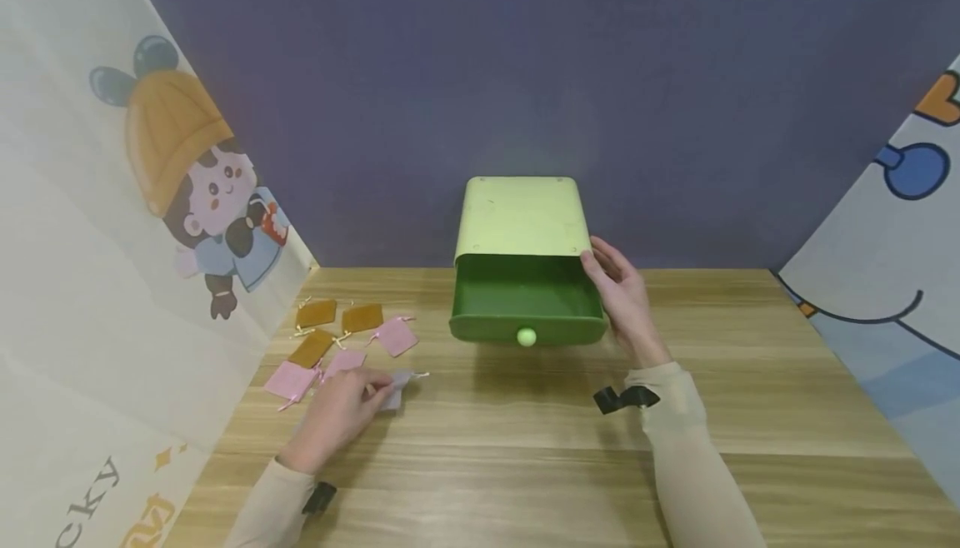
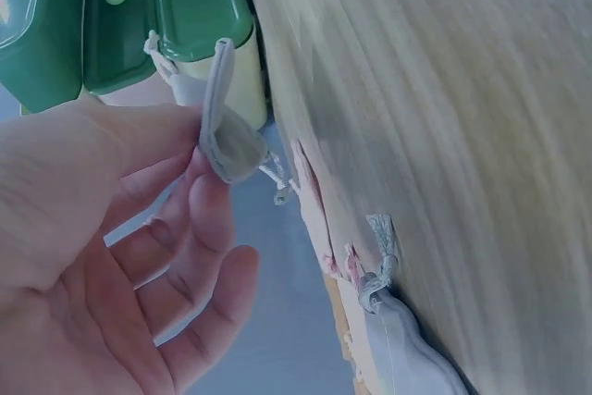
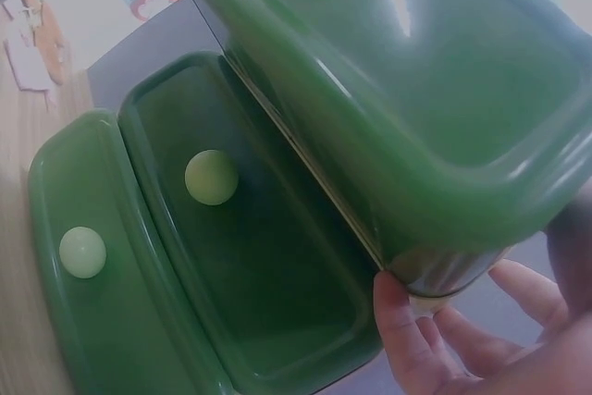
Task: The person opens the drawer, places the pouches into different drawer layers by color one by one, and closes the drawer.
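Observation:
My left hand [image 1: 341, 411] pinches a small grey drawstring pouch [image 2: 231, 141] between thumb and forefinger, its other fingers loosely bent. In the head view that pouch is just above the table, left of centre. A green drawer cabinet [image 1: 525, 215] with a pale yellow-green shell stands at the back. Its top drawer [image 1: 528, 329] is pulled out, and no contents show inside from the head view. Two lower drawers [image 3: 268, 256] are closed, seen in the right wrist view. My right hand [image 1: 626, 298] rests against the cabinet's right side, thumb at the front corner, fingers along the side.
Several brown pouches [image 1: 363, 317] and pink pouches [image 1: 395, 336] lie on the wooden table [image 1: 555, 481] at the left. Another grey pouch [image 2: 407, 349] lies on the table in the left wrist view. A dark wall [image 1: 525, 73] stands behind; printed panels flank both sides.

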A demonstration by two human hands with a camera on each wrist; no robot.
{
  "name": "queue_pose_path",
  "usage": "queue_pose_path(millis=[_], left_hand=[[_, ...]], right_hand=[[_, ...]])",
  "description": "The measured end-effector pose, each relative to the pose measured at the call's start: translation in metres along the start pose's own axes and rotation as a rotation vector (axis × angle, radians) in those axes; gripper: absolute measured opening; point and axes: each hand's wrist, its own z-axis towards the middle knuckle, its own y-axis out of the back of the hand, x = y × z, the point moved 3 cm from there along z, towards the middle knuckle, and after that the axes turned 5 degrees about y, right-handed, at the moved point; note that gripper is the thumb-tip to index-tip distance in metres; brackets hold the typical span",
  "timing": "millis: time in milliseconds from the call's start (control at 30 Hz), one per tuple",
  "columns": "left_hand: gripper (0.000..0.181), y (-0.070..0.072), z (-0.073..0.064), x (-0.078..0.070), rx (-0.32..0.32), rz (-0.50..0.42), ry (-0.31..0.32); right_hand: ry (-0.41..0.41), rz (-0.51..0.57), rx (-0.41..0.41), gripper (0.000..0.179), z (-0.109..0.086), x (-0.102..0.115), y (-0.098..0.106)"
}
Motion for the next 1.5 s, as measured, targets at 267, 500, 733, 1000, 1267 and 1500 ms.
queue_pose_path(millis=[267,500,733,1000,1267,1500], left_hand=[[0.010,0.002,0.001,0.001,-0.024,0.000,-0.016],[0.010,0.003,0.001,0.000,-0.038,-0.007,-0.019],[0.009,0.008,0.003,-0.003,-0.091,-0.006,-0.051],[0.007,0.012,0.006,-0.009,-0.126,0.006,-0.088],[0.009,0.019,0.008,-0.013,-0.156,-0.010,-0.096],[0.009,0.022,0.007,-0.013,-0.160,-0.024,-0.084]], right_hand=[[-0.002,0.024,-0.004,0.073,0.000,0.001,0.000],[-0.004,0.022,-0.005,0.072,0.000,0.002,0.000],[-0.002,0.029,0.002,0.073,-0.001,0.003,0.001],[-0.008,0.046,-0.001,0.075,-0.002,0.004,0.001],[-0.018,0.043,-0.027,0.072,-0.001,0.001,0.001],[-0.036,0.058,-0.071,0.068,0.000,0.000,0.001]])
